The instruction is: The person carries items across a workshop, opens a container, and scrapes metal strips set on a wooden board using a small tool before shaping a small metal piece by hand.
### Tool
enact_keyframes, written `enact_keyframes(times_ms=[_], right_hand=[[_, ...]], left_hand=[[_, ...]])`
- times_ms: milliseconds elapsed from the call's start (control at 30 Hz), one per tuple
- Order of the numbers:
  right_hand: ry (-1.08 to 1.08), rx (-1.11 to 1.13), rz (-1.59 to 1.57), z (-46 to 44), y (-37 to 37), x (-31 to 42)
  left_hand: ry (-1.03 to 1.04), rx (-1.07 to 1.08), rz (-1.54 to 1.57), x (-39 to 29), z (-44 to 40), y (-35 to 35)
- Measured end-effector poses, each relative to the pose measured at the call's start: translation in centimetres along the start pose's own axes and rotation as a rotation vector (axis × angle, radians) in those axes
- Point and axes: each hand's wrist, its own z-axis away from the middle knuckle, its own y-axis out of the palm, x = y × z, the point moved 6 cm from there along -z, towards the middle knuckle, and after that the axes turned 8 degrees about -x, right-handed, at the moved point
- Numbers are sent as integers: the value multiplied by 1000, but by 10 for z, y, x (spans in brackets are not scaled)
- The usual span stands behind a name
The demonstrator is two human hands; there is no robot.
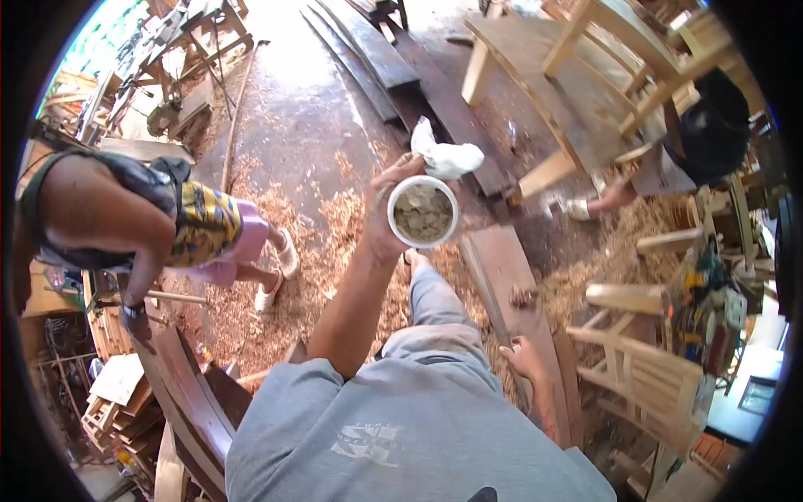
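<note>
My left hand (393, 180) is raised in front of me, its fingers closed around a white tub (455, 219). Inside the tub sits a lumpy grey-brown material (423, 212). A crumpled white cloth or plastic (452, 159) sticks out beyond the tub's far rim; how it is held is hidden. Down at my right side hangs my right hand (527, 360), empty, with thumb and fingers apart. It is near a long brown plank (504, 268), and I cannot tell whether it touches the wood.
Wood shavings (343, 222) cover much of the floor. One person (109, 209) stands at left beside curved boards (180, 385); another (711, 125) is at right by a wooden table (552, 75). Dark planks (452, 117) lie ahead, and a wooden chair (644, 368) is at right.
</note>
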Motion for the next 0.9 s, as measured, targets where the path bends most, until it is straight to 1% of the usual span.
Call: enact_keyframes(times_ms=[33, 67, 133, 167, 200, 233, 267, 300, 333, 400, 433, 467, 533, 567, 600, 633, 667, 700, 733, 767, 800, 833, 867, 900], right_hand=[[-36, -31, 74, -33, -6, 25], [-77, -62, 151, -68, -14, 57], [-103, -42, 224, -135, -39, 133], [-170, -41, 252, -166, -46, 170], [-214, -26, 294, -182, -52, 195], [-278, -68, 271, -197, -72, 247], [-329, -89, 271, -232, -87, 299], [-391, -97, 180, -259, -98, 339], [-426, -83, 81, -275, -99, 369], [-489, -193, 180, -285, -124, 420], [-532, -203, 167, -268, -141, 440], [-588, -229, 153, -257, -160, 456], [-498, -155, 181, -299, -182, 433], [-452, -181, 252, -338, -187, 415], [-389, -190, 325, -368, -182, 400], [-302, -190, 375, -375, -173, 401], [-238, -217, 395, -395, -160, 422], [-50, -165, 381, -444, -131, 387], [-73, -303, 360, -463, -104, 369], [85, -209, 148, -471, -68, 349], [-38, 60, 326, -446, -45, 384], [51, 131, 214, -405, -32, 433], [-235, 139, 251, -409, 3, 444], [-157, 37, 174, -418, 16, 429]], left_hand=[[28, 3, -5, -14, -31, -8], [-9, 48, 77, -24, -61, -13], [-82, 123, 245, -51, -116, -22], [-128, 38, 256, -66, -136, -29], [-136, 36, 289, -84, -161, -32], [-96, 78, 291, -101, -184, -36], [-45, 140, 272, -125, -210, -36], [10, 91, 303, -144, -232, -44], [24, 124, 338, -158, -255, -52], [138, 194, 267, -183, -285, -74], [120, 218, 318, -209, -286, -79], [214, 7, 286, -223, -297, -124], [342, 58, 404, -277, -289, -145], [372, 57, 412, -303, -302, -166], [411, -62, 337, -313, -310, -198], [419, -198, 259, -311, -307, -226], [419, -200, 243, -324, -318, -239], [473, -178, 170, -337, -331, -244], [520, -181, 119, -343, -340, -248], [515, -205, 135, -354, -349, -250], [506, -208, 130, -367, -356, -247], [515, -195, 152, -382, -361, -242], [514, -174, 174, -407, -366, -247], [506, -230, 82, -422, -381, -259]])
